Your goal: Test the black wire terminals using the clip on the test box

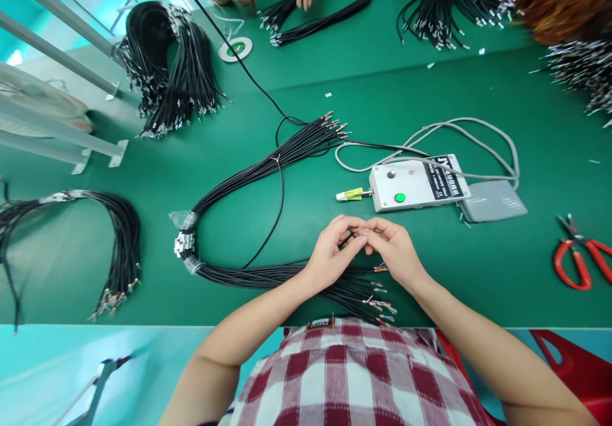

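Pinching one thin black wire end (pixel 352 233) between both sets of fingers, left hand (pixel 329 254) and right hand (pixel 394 247) meeting just above the looped black cable bundle (pixel 248 177) on the green surface (pixel 526 273), keeping stripped tips steady.

Bright, even overhead light, soft shadows, strong fisheye bending at edges.

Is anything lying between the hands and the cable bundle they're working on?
Nothing visible. The left hand and right hand meet directly over the black cable bundle, pinching one wire end between fingertips. The white control box sits beyond them, apart.
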Available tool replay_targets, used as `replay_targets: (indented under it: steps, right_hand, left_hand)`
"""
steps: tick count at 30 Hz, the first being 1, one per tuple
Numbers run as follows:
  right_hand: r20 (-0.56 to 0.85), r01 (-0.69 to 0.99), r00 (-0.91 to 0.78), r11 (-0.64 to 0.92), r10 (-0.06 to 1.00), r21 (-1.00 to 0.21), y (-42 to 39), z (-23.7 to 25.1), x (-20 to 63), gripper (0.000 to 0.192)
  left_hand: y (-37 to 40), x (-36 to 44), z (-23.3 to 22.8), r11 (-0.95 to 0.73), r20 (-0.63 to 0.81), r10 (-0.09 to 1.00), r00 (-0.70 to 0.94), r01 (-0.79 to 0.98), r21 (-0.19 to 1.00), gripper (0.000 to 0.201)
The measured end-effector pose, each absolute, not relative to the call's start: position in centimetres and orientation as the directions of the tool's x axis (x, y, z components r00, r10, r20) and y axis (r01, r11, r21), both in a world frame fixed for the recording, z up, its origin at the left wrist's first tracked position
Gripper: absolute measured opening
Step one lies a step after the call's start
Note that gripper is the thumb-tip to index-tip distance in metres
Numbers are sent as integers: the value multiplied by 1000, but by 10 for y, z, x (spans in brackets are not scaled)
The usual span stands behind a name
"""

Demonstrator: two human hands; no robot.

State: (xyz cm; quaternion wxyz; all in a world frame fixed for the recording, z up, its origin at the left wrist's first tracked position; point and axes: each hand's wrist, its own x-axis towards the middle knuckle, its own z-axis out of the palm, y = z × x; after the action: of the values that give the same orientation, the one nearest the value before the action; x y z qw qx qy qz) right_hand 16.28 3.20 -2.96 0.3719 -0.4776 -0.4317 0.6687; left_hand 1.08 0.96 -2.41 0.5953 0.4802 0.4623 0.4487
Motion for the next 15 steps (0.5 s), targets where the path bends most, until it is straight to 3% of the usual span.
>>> replay_targets:
  steps: [3, 8, 11, 15]
  right_hand:
    - [-306, -33, -291, -329, 907, -944, 32, -28, 166, 25]
    - [-296, 43, -330, -299, 896, -953, 32, -28, 170, 29]
    - [-298, 89, -343, -285, 891, -954, 32, -31, 172, 29]
    - [-229, 215, -350, -160, 908, -964, 33, -32, 181, 26]
  left_hand:
    - [14, 15, -26, 133, -118, 988, 97, -166, 977, 18]
    - [14, 15, -33, 271, -251, 962, 110, -245, 931, 26]
    - [9, 12, -34, 255, -250, 965, 81, -61, 965, 25]
    - [6, 8, -34, 64, -80, 996, 39, 305, 950, 14]
